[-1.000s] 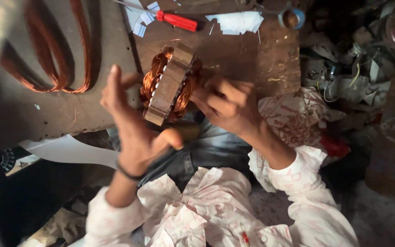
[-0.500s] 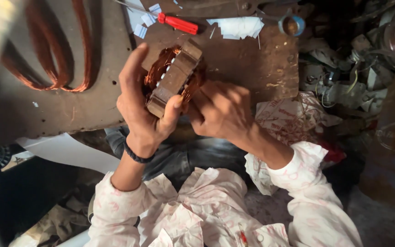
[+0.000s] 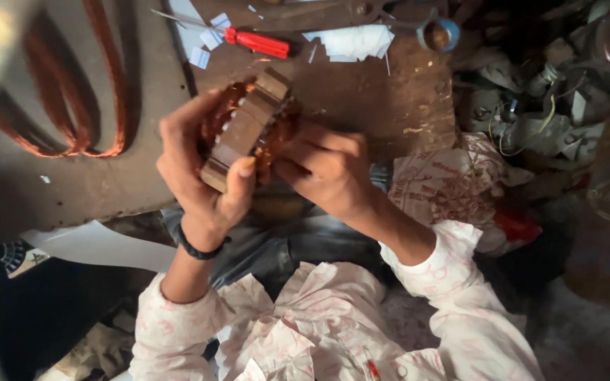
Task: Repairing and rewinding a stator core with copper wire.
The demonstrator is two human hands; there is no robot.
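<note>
The motor stator, a ring of stacked brownish metal plates packed with shiny copper winding, is held up just above the near edge of the worktop, a scuffed, stained brown board. The left hand is wrapped around its outer rim, thumb pressed on the plates, a black band at the wrist. The right hand is curled against the other side, fingertips pinching into the copper wire. Loops of loose copper wire lie on a grey sheet to the left. Behind the stator lie a red-handled screwdriver, white paper scraps and a small blue-rimmed roll. A crumpled printed white bag lies right of the hands, beside dusty metal clutter.
</note>
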